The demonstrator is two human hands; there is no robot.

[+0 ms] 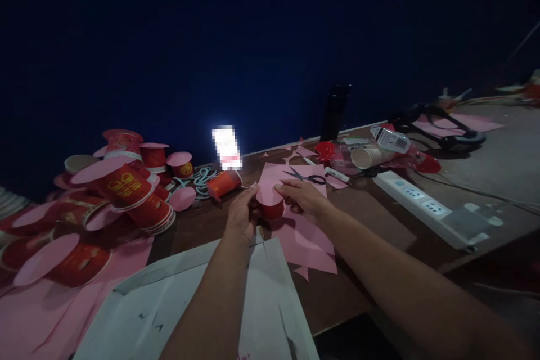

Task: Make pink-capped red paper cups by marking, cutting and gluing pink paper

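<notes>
Between my two hands is a red paper cup (272, 211) with a pink paper disc (270, 192) on its top. My left hand (242, 211) is closed on the cup's left side, its thumb near the disc's edge. From the right, my right hand (301, 197) pinches the disc's edge, with fingers also beside the cup. Under and behind the cup lie pink paper sheets (306, 242). Dark-handled scissors (306, 177) rest on the paper just beyond my right hand. Beside them is a small white tube (336, 174).
Red cups with pink discs (122, 183) are piled at left. A tipped red cup (224, 184) lies near a pale cord (205, 180) and a lit screen (226, 146). At right are a power strip (417, 205), stacked paper cups (371, 156) and a black strap-like object (442, 126). White board (189, 298) lies in front.
</notes>
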